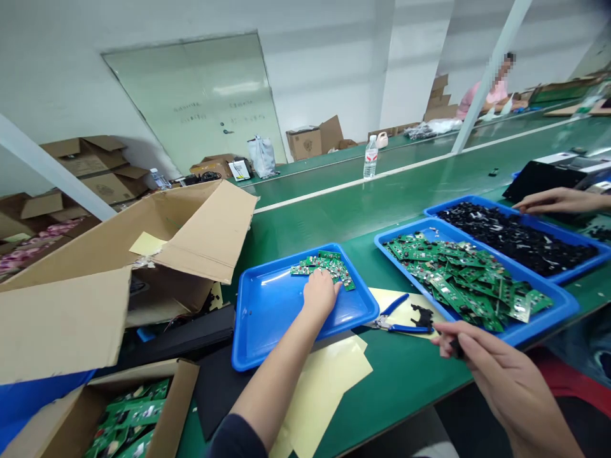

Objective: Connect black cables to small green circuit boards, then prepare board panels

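Note:
My left hand (319, 294) reaches into a blue tray (272, 318) and rests, fingers curled, on a small pile of green circuit boards (325, 267) at the tray's far side. My right hand (482, 362) hovers near the table's front edge, fingers pinched on a small black part (456, 346). Blue-handled cutters (396, 318) and a few black parts (422, 315) lie on a yellow sheet (405, 312) between the hands.
A second blue tray (548, 315) full of green boards and a third (592, 264) of black parts stand right, where another person's hand (554, 201) reaches. Open cardboard boxes (143, 254) stand left, one (128, 420) holding boards. A water bottle (370, 156) stands on the belt.

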A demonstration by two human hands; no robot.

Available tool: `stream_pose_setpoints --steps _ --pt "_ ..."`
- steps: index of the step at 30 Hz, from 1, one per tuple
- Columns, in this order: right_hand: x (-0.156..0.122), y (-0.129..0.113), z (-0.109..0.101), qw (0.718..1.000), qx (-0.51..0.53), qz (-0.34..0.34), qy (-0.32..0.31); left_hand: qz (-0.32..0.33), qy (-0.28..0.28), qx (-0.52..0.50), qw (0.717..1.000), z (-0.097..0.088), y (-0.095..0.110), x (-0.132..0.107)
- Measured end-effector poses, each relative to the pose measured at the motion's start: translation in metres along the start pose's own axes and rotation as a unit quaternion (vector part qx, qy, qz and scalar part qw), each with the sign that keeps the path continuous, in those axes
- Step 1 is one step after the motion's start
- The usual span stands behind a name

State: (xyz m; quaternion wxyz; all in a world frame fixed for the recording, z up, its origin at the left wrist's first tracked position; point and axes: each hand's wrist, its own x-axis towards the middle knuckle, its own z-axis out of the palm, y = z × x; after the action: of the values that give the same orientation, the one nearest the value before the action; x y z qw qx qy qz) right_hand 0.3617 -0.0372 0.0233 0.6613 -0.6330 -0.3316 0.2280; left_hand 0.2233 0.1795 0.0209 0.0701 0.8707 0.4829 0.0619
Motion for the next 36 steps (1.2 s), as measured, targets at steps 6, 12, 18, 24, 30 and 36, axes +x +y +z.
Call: stream_pose_setpoints --steps 6,12,18,24,30,36 --pt "-0.004 0.001 0.012 0.990 -0.026 -0.012 -0.140 -0.026 0.012 -0.071 0.997 0.016 -0.006 0.026" --pt "0.003 0.000 0.025 0.976 -0.093 -0.007 -0.198 0.024 0.049 -0.171 0.984 0.005 -0.040 0.002" --pt "0.013 -0.020 0.055 0.962 -0.058 -0.035 -0.264 0.083 0.265 -0.252 0.927 -0.018 -0.067 -0.060" --pt "0.035 -0.033 0.113 0.962 0.042 0.025 -0.267 0.098 0.385 -0.273 0.876 -0.024 -0.074 -0.093" --pt "0.048 -0.031 0.162 0.928 0.151 0.109 -0.322 0.064 0.313 -0.364 0.875 -0.017 -0.079 -0.098" --pt "0.050 -0.024 0.172 0.920 0.165 0.119 -0.334 0.054 0.128 -0.523 0.841 -0.019 -0.074 -0.103"
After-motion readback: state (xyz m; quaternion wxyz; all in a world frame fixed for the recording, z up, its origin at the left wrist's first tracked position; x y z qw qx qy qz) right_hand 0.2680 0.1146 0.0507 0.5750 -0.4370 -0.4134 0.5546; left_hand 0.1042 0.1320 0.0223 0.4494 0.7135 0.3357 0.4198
